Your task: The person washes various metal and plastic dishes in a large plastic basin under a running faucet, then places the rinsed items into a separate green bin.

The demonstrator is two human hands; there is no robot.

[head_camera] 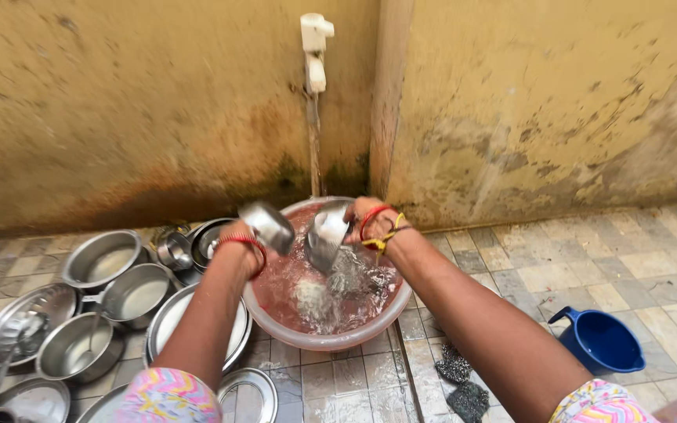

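Two small steel cups over the pink basin (276, 333) of water: left hand (238, 252) grips one steel cup (269, 226), right hand (363, 222) clasps the other cup (327, 235), both likely light, stiff, wet-slippery, best held by rim.

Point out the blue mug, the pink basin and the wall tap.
blue mug (601, 338): head view, inner bowl.
pink basin (331, 338): head view, front rim.
wall tap (315, 48): head view, white body.
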